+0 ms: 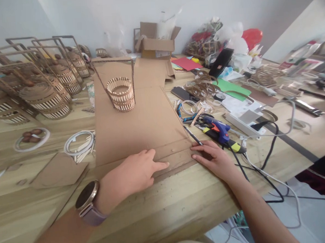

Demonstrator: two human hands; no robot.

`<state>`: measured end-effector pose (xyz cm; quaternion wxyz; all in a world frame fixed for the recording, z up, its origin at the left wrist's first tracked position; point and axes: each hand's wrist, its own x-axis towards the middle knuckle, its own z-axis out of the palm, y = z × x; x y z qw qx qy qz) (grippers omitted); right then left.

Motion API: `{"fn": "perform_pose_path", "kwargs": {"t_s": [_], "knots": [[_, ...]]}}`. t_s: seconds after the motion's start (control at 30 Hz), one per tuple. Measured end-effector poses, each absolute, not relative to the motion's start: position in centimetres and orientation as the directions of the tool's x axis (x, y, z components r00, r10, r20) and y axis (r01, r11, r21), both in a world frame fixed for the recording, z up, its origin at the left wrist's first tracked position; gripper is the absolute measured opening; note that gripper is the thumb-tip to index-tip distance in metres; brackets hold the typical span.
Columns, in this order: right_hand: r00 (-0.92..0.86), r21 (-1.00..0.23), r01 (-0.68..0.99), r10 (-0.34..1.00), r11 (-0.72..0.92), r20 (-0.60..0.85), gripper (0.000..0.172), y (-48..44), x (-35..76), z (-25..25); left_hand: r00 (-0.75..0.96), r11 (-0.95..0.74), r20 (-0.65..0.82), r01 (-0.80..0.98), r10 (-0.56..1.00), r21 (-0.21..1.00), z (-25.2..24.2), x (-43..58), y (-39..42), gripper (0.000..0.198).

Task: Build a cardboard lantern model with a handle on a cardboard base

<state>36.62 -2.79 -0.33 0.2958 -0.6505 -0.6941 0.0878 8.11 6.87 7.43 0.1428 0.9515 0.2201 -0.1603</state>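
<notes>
A large flat sheet of brown cardboard [143, 122] lies on the wooden table [167, 205]. My left hand [135, 172], with a watch on its wrist, rests on the sheet's near edge; the index finger points along it and the other fingers are curled under. My right hand [214, 157] lies flat and open on the near right corner of the sheet, beside a thin dark stick [192, 135]. A small basket [121, 93] of pale sticks with a tall frame handle stands at the sheet's far end.
Several finished stick baskets [44, 97] crowd the far left. A blue glue gun [220, 129] with cables [267, 173] lies right of the sheet. A white coil [79, 142], a cardboard box [156, 45], coloured paper [230, 88] and bags sit around. The table edge runs near my right forearm.
</notes>
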Motion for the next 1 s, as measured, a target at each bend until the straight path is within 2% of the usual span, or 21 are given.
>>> {"fn": "perform_pose_path", "kwargs": {"t_s": [0.4,0.57,0.83,1.0], "knots": [[0.018,-0.492,0.860,0.955,0.137,0.296,0.022,-2.8,36.6,-0.3,0.854,-0.866,-0.380,0.453,0.354,0.213,7.4,8.3,7.2,0.062],[0.026,-0.492,0.862,0.959,0.122,0.283,0.022,-2.8,36.6,-0.3,0.890,-0.892,-0.303,0.408,0.341,0.196,6.5,8.3,7.4,0.041],[0.025,-0.504,0.853,0.956,0.132,0.293,0.022,-2.7,36.5,-0.3,0.948,-0.944,-0.175,0.292,0.266,0.151,5.5,9.7,7.2,0.032],[0.021,-0.494,0.860,0.959,0.127,0.283,0.022,-2.7,36.5,-0.2,0.969,-0.963,-0.120,0.230,0.214,0.140,5.5,11.2,6.8,0.035]]}}
